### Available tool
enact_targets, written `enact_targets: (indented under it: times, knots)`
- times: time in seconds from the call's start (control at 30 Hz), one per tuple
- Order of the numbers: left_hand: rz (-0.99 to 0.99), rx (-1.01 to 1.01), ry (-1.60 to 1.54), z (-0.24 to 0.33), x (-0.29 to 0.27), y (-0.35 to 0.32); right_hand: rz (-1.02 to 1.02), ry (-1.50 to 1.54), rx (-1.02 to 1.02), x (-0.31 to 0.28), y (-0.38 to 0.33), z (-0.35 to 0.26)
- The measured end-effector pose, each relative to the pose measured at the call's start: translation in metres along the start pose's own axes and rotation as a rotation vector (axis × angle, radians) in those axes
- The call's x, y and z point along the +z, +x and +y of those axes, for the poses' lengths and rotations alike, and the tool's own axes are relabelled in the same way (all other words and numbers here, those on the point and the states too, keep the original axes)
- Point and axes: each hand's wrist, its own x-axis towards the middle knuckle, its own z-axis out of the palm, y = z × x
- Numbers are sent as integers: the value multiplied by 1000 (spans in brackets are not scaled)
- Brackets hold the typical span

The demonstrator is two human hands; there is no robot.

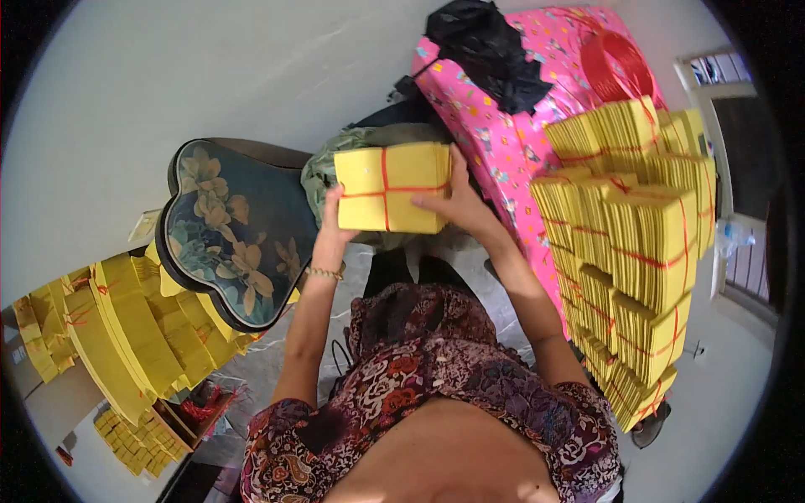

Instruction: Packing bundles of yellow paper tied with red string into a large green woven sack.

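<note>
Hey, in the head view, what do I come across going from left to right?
Yellow stacks, blue floral-patterned panel, left hand, string-tied yellow bundle, right hand, tall pile of tied yellow bundles, window.

Held bundle [401, 183], cushion [239, 226] to its left, stacked bundles [625, 222] (coil [637, 63] just behind them) to its right
</note>
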Motion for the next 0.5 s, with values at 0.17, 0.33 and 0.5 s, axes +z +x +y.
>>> enact_targets:
  times: [0.17, 0.33, 0.5]
  knots:
    - [47, -105, 8, 14, -62, 29, -293, 477, 435, 60, 36, 61]
    - [220, -392, 276, 34, -86, 88, -262, 800, 678, 100, 65, 152]
    - [682, 559, 1830, 29, -131, 165, -140, 791, 774, 121, 59, 226]
